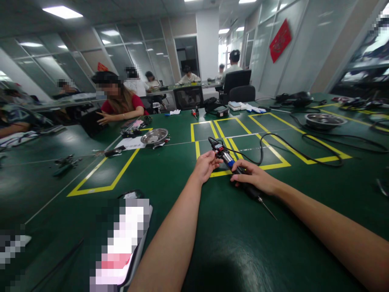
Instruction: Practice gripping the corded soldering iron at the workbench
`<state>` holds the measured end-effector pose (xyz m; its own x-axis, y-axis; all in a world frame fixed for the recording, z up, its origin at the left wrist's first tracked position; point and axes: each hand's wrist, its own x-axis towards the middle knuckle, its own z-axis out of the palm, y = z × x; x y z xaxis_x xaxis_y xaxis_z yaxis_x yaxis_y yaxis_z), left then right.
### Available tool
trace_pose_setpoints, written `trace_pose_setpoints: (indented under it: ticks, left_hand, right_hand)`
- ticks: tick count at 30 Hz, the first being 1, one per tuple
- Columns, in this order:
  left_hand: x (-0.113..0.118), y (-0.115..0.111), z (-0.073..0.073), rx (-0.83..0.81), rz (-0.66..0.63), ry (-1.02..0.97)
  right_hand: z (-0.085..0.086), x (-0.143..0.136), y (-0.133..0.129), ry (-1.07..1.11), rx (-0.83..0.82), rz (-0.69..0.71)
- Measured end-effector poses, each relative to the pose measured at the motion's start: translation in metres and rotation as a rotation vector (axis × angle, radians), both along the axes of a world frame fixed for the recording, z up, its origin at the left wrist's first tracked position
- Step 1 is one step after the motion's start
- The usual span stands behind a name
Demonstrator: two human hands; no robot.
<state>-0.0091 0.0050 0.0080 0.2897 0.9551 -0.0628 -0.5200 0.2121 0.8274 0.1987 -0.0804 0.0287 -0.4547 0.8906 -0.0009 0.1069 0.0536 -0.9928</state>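
Observation:
An electric screwdriver (230, 163) lies aslant between my hands above the green table (231, 239). It has a black body, a silver section and a blue band. Its thin metal bit points down to the right, towards me. My right hand (255, 177) is closed around the black body just below the blue band. At the far end, where the black cable (261, 148) enters, the fingers of my left hand (206, 166) are curled in and pinch the screwdriver's end. Part of the body is hidden under my right fingers.
Yellow tape rectangles (276, 166) mark the table. The cable loops off to the right near a metal bowl (325, 121). Another metal bowl (154, 137) sits on the left beside small parts. A phone (121, 243) lies near my left forearm. A person in red (133, 106) sits across on the left.

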Motion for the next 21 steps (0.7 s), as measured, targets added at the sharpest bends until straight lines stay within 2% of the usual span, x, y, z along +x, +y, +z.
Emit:
trace_pose_setpoints:
  ticks: [5,10,21]
  left_hand:
    - [0.0,0.001,-0.001,-0.001,-0.001,-0.002]
    - [0.0,-0.001,0.001,0.002,-0.002,0.004]
    - [-0.001,-0.002,0.0,0.033,-0.014,-0.031]
  right_hand:
    - [0.0,-0.004,-0.001,0.11,-0.021,-0.082]
    - [0.004,-0.013,-0.004,0.144,-0.178,-0.236]
    - [0.0,-0.014,-0.002,0.071,-0.246,-0.085]
